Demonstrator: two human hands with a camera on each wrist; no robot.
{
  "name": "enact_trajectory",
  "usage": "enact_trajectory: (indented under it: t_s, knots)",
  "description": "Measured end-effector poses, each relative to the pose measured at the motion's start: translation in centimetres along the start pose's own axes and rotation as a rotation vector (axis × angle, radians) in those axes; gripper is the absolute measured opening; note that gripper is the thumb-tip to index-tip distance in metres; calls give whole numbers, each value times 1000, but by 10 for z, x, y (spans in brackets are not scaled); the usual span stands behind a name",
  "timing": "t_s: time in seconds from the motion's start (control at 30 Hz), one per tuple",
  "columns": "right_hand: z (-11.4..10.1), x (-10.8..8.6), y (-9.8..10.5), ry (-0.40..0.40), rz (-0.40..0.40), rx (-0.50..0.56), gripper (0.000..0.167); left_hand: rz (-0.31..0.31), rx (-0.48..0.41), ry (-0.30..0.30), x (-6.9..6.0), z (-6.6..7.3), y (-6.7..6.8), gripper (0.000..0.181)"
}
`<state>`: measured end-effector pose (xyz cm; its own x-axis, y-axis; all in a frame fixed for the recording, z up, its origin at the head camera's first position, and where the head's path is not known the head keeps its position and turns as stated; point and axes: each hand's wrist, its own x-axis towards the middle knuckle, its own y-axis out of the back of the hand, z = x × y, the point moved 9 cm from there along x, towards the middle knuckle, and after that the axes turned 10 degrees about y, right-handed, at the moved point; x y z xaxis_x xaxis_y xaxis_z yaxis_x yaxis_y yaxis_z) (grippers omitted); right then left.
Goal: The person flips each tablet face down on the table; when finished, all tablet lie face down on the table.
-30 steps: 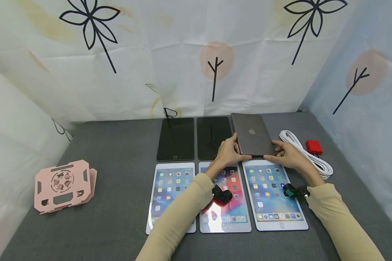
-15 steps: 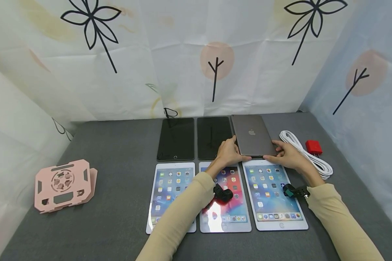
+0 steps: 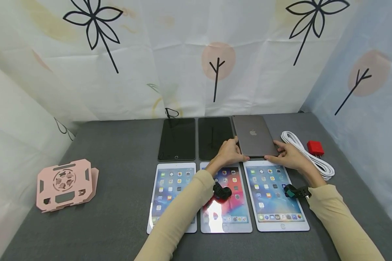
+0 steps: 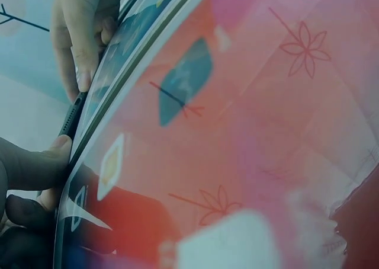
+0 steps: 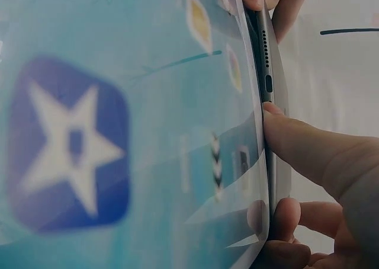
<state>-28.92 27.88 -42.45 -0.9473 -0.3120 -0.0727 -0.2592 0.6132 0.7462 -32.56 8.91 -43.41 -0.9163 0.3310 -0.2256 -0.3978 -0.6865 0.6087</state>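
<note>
The pink panel (image 3: 64,185) lies near the left edge of the worktop (image 3: 124,188), well apart from both hands, so it seems at little risk. The leftmost white tablet (image 3: 161,195), towards the front edge, is partly hidden by the person's left sleeve (image 3: 183,214); a dropped forearm might drag it askew.

Along the back edge, the middle black tablet (image 3: 212,130) has its near right corner behind the left hand (image 3: 229,150), whose curled fingers and thumb grip the grey tablet (image 3: 252,132). That grey tablet lies face down at the back edge, right of centre; whether its near edge is slightly raised cannot be told. Pushed leftward, it could ride onto its black neighbour; drawn forward, it could scrape the right white tablet (image 3: 274,195)'s screen.

The right hand (image 3: 287,156) pinches the other near corner, thumb against the port edge. Uneven pressure between the hands could twist the tablet. A rightward slip could knock the white cable (image 3: 323,167) into the red plug (image 3: 315,148), towards the worktop's right edge.
</note>
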Motion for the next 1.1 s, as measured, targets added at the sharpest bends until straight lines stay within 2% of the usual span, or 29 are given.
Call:
enact_trajectory:
  t_s: [0.1, 0.13, 0.27, 0.33, 0.7, 1.1]
  knots:
    - [0, 0, 0, 1, 0, -1, 93, -12, -2, 11, 1, -1, -1, 24]
    - [-1, 0, 0, 2, 1, 0, 92, -18, -7, 19, 1, -2, -1, 30]
    - [-2, 0, 0, 14, -1, 5, 91, -35, -15, 55, 1, -4, -3, 81]
    - [-3, 0, 1, 18, -2, 6, 91, -40, -14, 65, 2, -4, -4, 93]
    - [-3, 0, 1, 10, 5, -1, 91, -24, -31, 78, 2, -6, -3, 94]
    - [-5, 0, 1, 15, 20, -31, 89, -17, -40, 46, -2, -4, -1, 91]
